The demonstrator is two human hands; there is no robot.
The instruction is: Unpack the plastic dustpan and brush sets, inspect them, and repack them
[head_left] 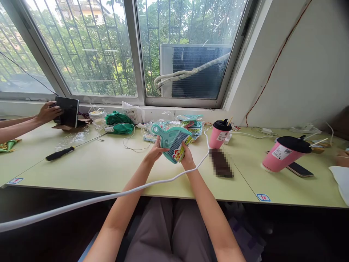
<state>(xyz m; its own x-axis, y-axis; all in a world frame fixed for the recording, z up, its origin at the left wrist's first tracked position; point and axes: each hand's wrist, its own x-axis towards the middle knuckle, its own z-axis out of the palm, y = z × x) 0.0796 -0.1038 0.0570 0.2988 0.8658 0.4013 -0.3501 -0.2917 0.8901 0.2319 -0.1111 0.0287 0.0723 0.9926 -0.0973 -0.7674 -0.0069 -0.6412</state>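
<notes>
Between my two hands, above the table, is a small teal dustpan and brush set with grey bristles and a colourful printed card on its lower right. My left hand grips its left side, the thumb lying across the front. On the right edge, by the card, my right hand is closed round the set. Just behind it lie several clear plastic packets with teal items inside.
A white cable crosses in front of my forearms. Pink cups and a phone stand or lie to the right. On the left are a black-handled tool, green bags, and another person's hand at a dark tablet.
</notes>
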